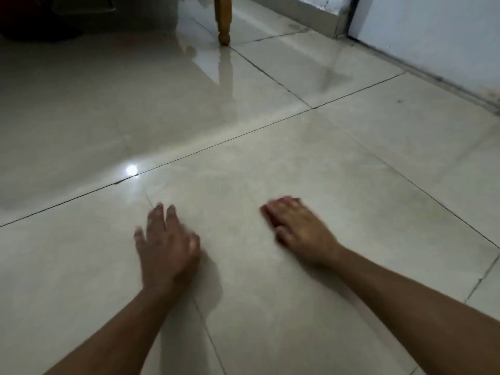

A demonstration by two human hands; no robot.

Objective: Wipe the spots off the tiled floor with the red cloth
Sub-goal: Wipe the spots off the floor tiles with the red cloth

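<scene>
The red cloth (270,209) is pressed flat under the right hand (300,231) on the glossy beige tiled floor (270,147), well short of the turned wooden furniture leg (223,20). The left hand (167,244), fingers spread and released, is laid on the floor beside it.

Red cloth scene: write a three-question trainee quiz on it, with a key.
1. True or false: the right hand presses the red cloth flat on the tiled floor.
2. The left hand is: A) holding the cloth B) spread bare on a tile C) gripping the wooden furniture leg.
3. Fill in: the furniture leg stands at the ___ of the view.

Key: 1 true; 2 B; 3 top.
</scene>
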